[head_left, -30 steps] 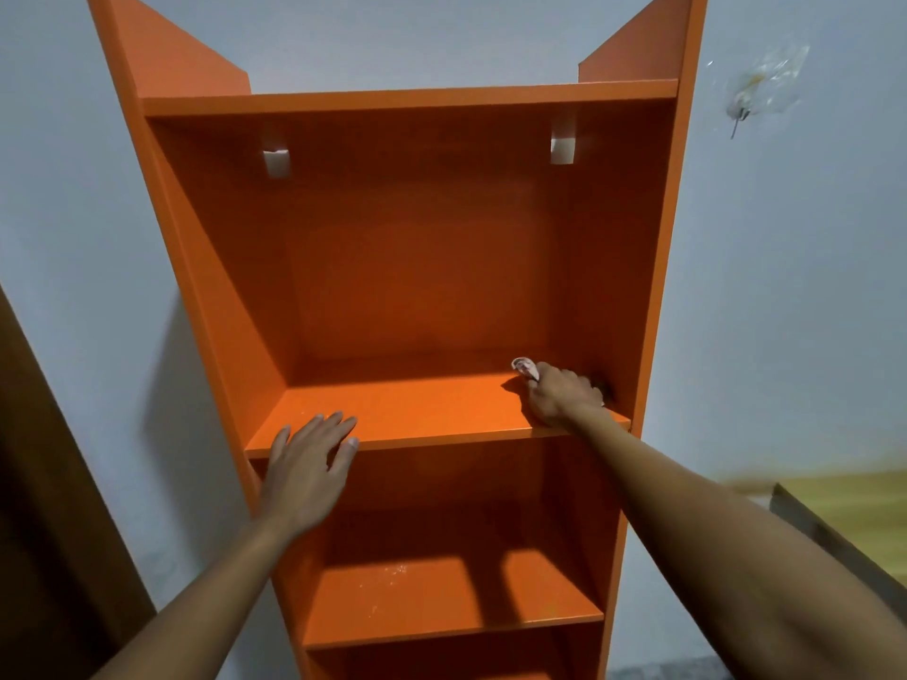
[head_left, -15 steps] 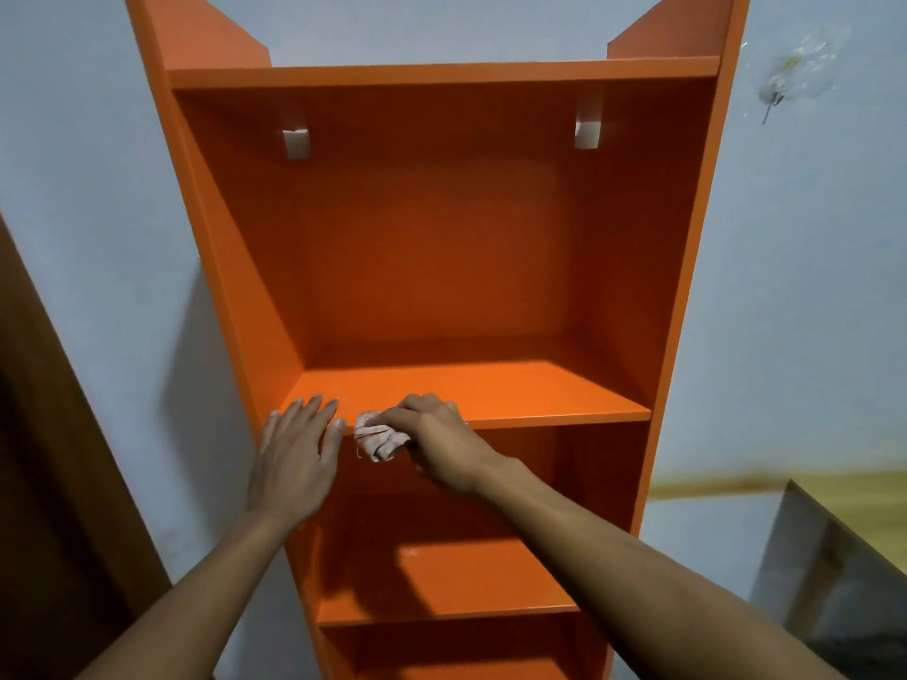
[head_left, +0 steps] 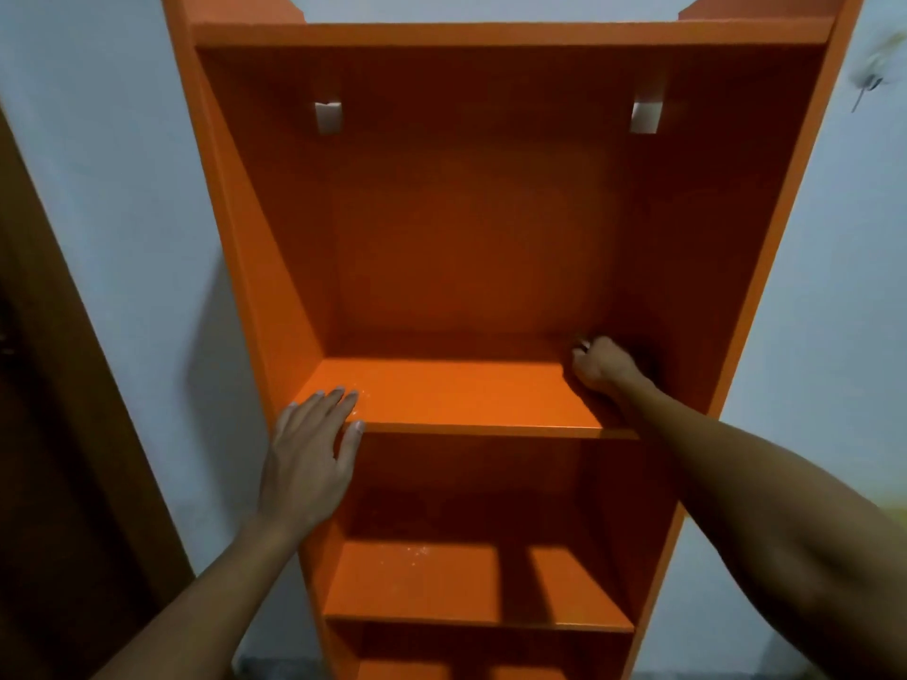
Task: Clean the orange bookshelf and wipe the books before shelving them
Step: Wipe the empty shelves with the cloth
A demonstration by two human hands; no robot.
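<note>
The tall orange laminate bookshelf [head_left: 471, 228] stands empty against a pale wall [head_left: 108, 188], with no books in view. On its middle shelf board [head_left: 456, 395] the right hand [head_left: 601, 368] is fisted at the back right corner, fingers curled around a barely visible cloth, likely scrubbing there. The left hand [head_left: 306, 458] lies flat, fingers spread, on the front left edge, seemingly to steady the unit.

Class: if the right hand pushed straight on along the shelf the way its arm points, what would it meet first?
Probably the bookshelf's back panel, near the rear right corner; the right hand already looks close, though depth is unclear.
</note>
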